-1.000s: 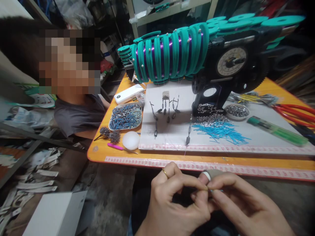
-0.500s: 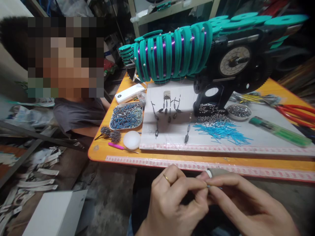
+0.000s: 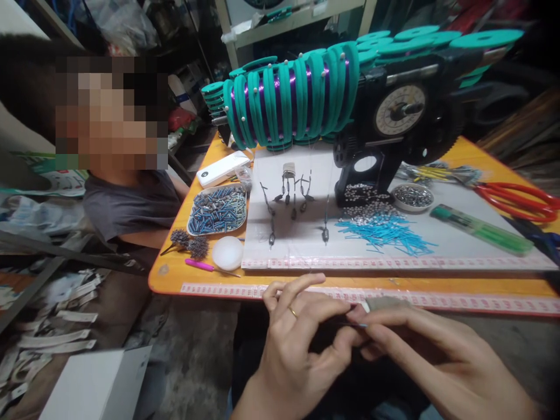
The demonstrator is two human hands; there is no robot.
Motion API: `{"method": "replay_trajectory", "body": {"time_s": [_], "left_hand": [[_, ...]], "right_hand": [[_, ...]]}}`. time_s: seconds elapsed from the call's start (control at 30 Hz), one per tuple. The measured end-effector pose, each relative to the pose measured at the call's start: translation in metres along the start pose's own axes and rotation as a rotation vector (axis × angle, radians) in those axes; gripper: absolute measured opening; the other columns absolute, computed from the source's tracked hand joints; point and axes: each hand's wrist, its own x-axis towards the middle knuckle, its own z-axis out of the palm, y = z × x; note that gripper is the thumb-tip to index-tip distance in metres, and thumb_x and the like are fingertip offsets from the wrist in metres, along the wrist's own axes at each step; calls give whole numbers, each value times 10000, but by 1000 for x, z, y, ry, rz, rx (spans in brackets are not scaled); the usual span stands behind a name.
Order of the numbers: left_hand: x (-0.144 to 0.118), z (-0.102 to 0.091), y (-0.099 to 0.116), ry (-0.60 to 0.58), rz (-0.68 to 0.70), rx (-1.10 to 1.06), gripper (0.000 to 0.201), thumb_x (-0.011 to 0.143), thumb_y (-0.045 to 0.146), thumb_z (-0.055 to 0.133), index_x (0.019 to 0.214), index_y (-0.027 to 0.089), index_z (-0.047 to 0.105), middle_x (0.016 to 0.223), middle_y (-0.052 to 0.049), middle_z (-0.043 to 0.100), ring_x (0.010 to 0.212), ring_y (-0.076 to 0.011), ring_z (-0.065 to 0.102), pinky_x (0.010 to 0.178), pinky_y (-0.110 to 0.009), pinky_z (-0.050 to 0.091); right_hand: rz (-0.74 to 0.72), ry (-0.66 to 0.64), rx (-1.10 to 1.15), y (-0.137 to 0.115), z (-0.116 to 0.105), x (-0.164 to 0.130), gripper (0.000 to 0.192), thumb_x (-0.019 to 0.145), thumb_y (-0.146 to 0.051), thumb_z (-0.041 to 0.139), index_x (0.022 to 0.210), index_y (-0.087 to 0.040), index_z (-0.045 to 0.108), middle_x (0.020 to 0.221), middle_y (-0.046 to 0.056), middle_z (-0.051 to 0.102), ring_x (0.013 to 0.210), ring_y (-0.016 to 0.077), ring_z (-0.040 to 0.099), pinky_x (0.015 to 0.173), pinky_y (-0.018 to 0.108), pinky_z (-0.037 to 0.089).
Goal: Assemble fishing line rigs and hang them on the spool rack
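I've got the left hand (image 3: 301, 332) nearside-left of the blue heap (image 3: 387, 236), thumb and forefinger apart, contact unclear to me; then a thin piece (image 3: 362, 325), also nearside of the heap, long axis roughly crosswise, at the mouth of that gap; then the right hand (image 3: 433, 347), nearer it, fingers pinching its blue end.

Blue piece (image 3: 361, 325): tiny, partly hidden at fingertips (image 3: 376, 333)
Right hand (image 3: 441, 350): wrist cut off below
White box (image 3: 94, 379): base cut off
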Motion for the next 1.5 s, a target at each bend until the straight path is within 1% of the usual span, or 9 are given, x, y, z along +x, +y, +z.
{"method": "replay_trajectory", "body": {"time_s": [0.17, 0.4, 0.53, 0.73, 0.9, 1.07, 1.3, 1.43, 1.5], "left_hand": [[0, 1, -1, -2, 18, -7, 159, 850, 36, 662, 868, 194, 653, 751, 46, 706, 932, -168, 655, 938, -345, 330], [2, 0, -1, 15, 23, -16, 245, 841, 62, 708, 1036, 204, 674, 808, 35, 733, 876, -161, 655, 927, -340, 332], [5, -3, 0, 8, 38, 2, 191, 819, 29, 676, 858, 216, 687, 713, 52, 697, 799, -150, 642, 887, -341, 343], [9, -1, 5, -5, 40, 17, 172, 787, 32, 651, 786, 203, 665, 677, 49, 667, 758, -147, 613, 841, -352, 346], [5, -2, 2, -33, -3, -88, 180, 822, 36, 685, 869, 209, 705, 733, 38, 694, 798, -151, 629, 861, -356, 370], [-2, -1, -2, 3, -36, -114, 189, 851, 46, 706, 934, 216, 718, 786, 29, 703, 833, -155, 637, 875, -360, 373], [1, 4, -1, 26, 50, -74, 196, 884, 50, 676, 995, 206, 715, 744, 47, 695, 790, -135, 672, 887, -343, 360], [2, 1, -5, -16, 172, 7, 244, 876, 1, 637, 1016, 186, 710, 764, 35, 701, 806, -132, 691, 878, -333, 356], [1, 1, -7, -38, 195, 44, 251, 862, -10, 638, 998, 192, 700, 770, 29, 694, 813, -137, 691, 881, -334, 358]], "right_hand": [[-61, -5, -59, 0, -1, 1, 220, 849, -437, 676, 885, -239, 763, 761, -7, 713, 641, 59, 690, 620, 48, 541], [-261, 75, -227, 0, -3, -1, 98, 860, -328, 690, 915, -266, 741, 809, -51, 712, 679, 17, 682, 655, 12, 524], [-343, 48, -373, 4, -5, -2, 104, 873, -307, 677, 960, -289, 730, 897, -62, 721, 778, 11, 693, 721, 17, 531], [-298, -36, -395, -2, -5, -3, 176, 910, -327, 622, 1034, -275, 734, 899, -26, 717, 807, 29, 691, 733, 36, 536], [-268, -41, -307, -7, -4, -1, 194, 939, -344, 565, 868, -261, 726, 752, -32, 676, 674, 16, 649, 628, 31, 507], [-237, 9, -246, 7, -8, -8, 312, 828, -355, 725, 1126, -277, 674, 1015, -18, 713, 831, 51, 712, 722, 56, 568], [-183, -30, -206, 0, -5, -7, 140, 920, -291, 593, 922, -208, 705, 759, -8, 666, 638, 39, 639, 612, 73, 526], [-304, -40, -303, -12, -12, -2, 190, 945, -310, 563, 872, -217, 711, 772, -22, 692, 675, 33, 657, 638, 69, 522], [-415, 77, -492, -11, -31, 9, 205, 949, -363, 566, 932, -234, 724, 844, -22, 719, 739, 43, 681, 675, 94, 535]]}}
